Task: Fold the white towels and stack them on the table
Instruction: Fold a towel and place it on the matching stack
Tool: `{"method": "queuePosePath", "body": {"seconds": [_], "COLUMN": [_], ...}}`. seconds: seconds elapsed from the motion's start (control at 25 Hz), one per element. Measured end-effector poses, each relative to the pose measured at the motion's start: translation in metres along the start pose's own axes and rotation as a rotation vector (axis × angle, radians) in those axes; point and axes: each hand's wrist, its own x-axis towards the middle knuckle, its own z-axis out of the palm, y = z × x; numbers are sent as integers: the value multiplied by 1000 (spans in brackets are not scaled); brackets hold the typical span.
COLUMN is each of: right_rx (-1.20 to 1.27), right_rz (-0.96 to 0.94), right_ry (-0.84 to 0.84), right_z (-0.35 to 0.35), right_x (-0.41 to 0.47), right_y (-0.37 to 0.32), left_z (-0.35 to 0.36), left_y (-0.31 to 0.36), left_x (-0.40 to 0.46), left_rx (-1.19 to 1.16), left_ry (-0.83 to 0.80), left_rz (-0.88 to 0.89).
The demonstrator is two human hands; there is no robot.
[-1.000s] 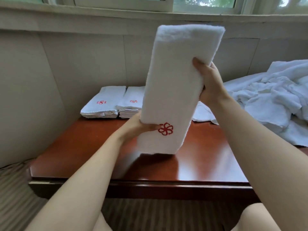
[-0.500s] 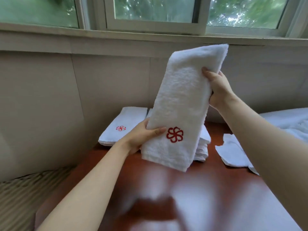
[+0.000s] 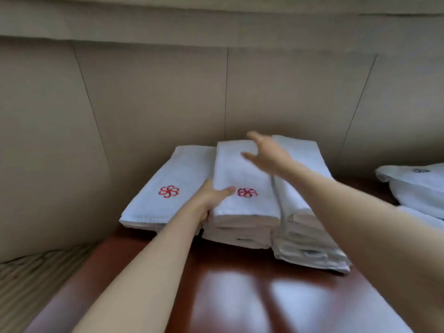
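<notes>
Folded towel [image 3: 242,174] sits on top of the middle stack [image 3: 237,231] on the table [image 3: 240,296] — left hand [image 3: 211,198] grips its near-left edge, thumb on top. Right hand [image 3: 266,152] hovers above it — fingers spread, holding nothing.

There is a single view, from a camera worn on the person's head. It faces forward and tilts down over a glossy reddish-brown wooden table [image 3: 240,296], whose near part fills the bottom of the picture. Both bare forearms enter from the lower corners and run away from the lens toward three side-by-side stacks of folded white towels [image 3: 242,203] at the table's far edge, close enough to be within arm's reach. Behind them a beige panelled wall [image 3: 156,97] fills the upper half. The wide lens bows the wall's seams, and the picture is slightly blurred.
</notes>
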Motion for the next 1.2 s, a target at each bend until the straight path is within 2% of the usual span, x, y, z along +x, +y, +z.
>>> {"method": "queuePosePath", "body": {"seconds": [0.08, 0.16, 0.28, 0.36, 0.4, 0.48, 0.6, 0.64, 0.76, 0.8, 0.92, 1.04, 1.2], "right_rx": [-161, -187, -167, -74, -8, 65, -28, -64, -140, -177, -157, -75, 156], "right_rz": [-95, -94, -132, -181, -191, -156, 35, 115, 321, 359, 417, 358, 365], "right_ry": [-244, -303, -246, -140, -48, 104, 127, 77, -230, -274, -18, 90, 182], "right_z": [37, 50, 29, 2, -15, -49, -79, -82, -56, -46, -26, -24, -23], "right_x": [-22, -39, -56, -73, -86, -106, -149, -170, -251, -279, -321, -340, -371], "right_y": [-8, -11, -9, -5, 2, 33, 113, 141, 215, 234, 257, 242, 212], "left_z": [-4, -6, 9, 21, 30, 54, 111, 134, 201, 225, 271, 286, 283], "left_y": [5, 11, 26, 39, 46, 60, 80, 83, 73, 66, 24, -19, -31], "left_x": [3, 1, -22, -38, -51, -72, -108, -121, -142, -148, -152, -150, -153], "left_rx": [94, 149, 281, 536, 642, 643, 460, 433, 389, 405, 534, 830, 986], "left_ry": [-19, 29, 157, 294, 364, 413, 338, 309, 190, 119, -149, -370, -330], "left_rz": [-74, -159, -215, -161, -84, 150, 506, 590, 759, 774, 602, 407, 456]}}
